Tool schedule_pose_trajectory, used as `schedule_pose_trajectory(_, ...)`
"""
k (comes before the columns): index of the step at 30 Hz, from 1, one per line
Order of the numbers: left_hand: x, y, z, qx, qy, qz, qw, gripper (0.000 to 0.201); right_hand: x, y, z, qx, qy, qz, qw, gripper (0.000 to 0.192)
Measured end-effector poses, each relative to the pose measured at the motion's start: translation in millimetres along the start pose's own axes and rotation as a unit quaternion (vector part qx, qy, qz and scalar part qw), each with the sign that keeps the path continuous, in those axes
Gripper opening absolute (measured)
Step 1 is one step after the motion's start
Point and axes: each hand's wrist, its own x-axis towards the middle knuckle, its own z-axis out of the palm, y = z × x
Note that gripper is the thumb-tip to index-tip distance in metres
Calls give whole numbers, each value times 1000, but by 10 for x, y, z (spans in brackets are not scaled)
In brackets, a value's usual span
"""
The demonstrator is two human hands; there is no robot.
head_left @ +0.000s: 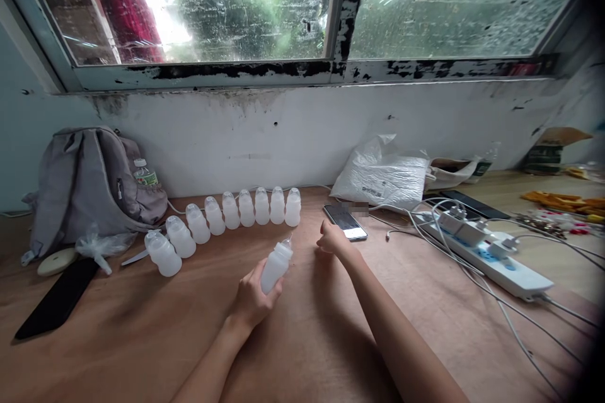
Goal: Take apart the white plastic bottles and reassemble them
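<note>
My left hand [255, 299] is wrapped round a frosted white baby bottle [275, 267], tilted with its narrow top up and to the right. That top looks clear and thin, unlike the domed tops on the other bottles. To the right of it, my right hand [331, 239] is closed, fingers curled, just by the near left edge of a smartphone [347, 223]. Whatever its fingers hold, if anything, is hidden. Several matching baby bottles [230, 211] stand upright in a curved row behind and left of my left hand.
A grey backpack [89, 182] with a drink bottle [144, 173] rests at the left. Before it lie a black flat case [59, 299] and a crumpled plastic bag [104, 245]. At right are a white package [382, 176], a power strip [491, 258] and loose cables.
</note>
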Motion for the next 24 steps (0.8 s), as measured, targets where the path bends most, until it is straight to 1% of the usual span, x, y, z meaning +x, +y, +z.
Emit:
schedule_pose_trajectory(4, 7, 37, -14, -8, 8, -9, 1000, 34, -31, 10, -12, 16, -1, -11, 1000, 27)
schedule_pose_trajectory(7, 8, 77, -30, -34, 13, -22, 999, 29, -68, -61, -82, 38, 15, -24, 999, 27)
schedule_pose_trajectory(9, 6, 96, -37, -88, 15, -47, 995, 25, -121, -184, -152, 61, 34, -50, 996, 21)
schedule_pose_trajectory(11, 7, 104, -37, -174, 12, -86, 981, 26, -212, -361, -209, 122, 41, -93, 987, 18)
schedule_pose_trajectory(12, 8, 105, -36, -219, 9, -105, 970, 29, -272, -462, -222, 228, 27, -128, 965, 21)
schedule_pose_trajectory(13, 11, 106, -34, -258, 6, -122, 958, 31, -339, -565, -221, 338, -13, -150, 929, 26)
schedule_pose_trajectory(14, 15, 106, -31, -289, 1, -134, 948, 33, -410, -667, -204, 414, -56, -155, 895, 30)
schedule_pose_trajectory(15, 20, 107, -27, -310, -5, -142, 940, 34, -481, -763, -173, 467, -90, -159, 865, 33)
schedule_pose_trajectory(16, 26, 109, -23, -322, -13, -145, 935, 34, -550, -850, -131, 504, -118, -162, 840, 34)
schedule_pose_trajectory(18, 35, 113, -14, -330, -34, -146, 932, 33, -666, -991, -30, 544, -156, -158, 809, 34)
schedule_pose_trajectory(21, 39, 107, -3, -332, -55, -152, 929, 29, -766, -1110, 98, 610, -179, -118, 763, 30)
schedule_pose_trajectory(24, 28, 89, -9, -370, -81, -168, 910, 20, -788, -1138, 161, 658, -184, -77, 726, 27)
